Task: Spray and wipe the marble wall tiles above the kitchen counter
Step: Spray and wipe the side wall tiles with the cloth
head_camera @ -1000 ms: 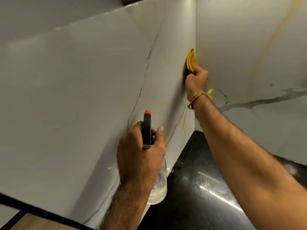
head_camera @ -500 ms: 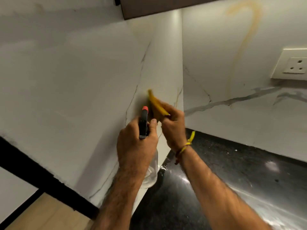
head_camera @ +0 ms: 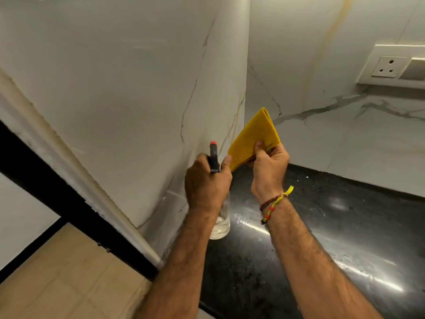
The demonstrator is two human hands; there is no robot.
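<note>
My left hand [head_camera: 207, 183] grips a clear spray bottle [head_camera: 221, 222] with a black head and red nozzle tip [head_camera: 213, 143], pointed at the left marble wall tile [head_camera: 128, 93]. Right beside it, my right hand [head_camera: 268, 166] holds a folded yellow ribbed cloth [head_camera: 254, 137] up off the wall, just in front of the corner where the left tile meets the back marble wall tile [head_camera: 322, 143]. Both tiles are white with grey and yellowish veins. The cloth touches neither wall.
A glossy black counter [head_camera: 322, 238] runs under the tiles, wet-looking in streaks. A white socket plate [head_camera: 391, 66] sits on the back wall at the upper right. At the lower left are a black frame edge [head_camera: 69, 210] and beige floor tiles [head_camera: 69, 277].
My right hand came down from high in the corner and pulled the cloth off the left tile, turning it so its flat face shows. The view tilted down and right.
</note>
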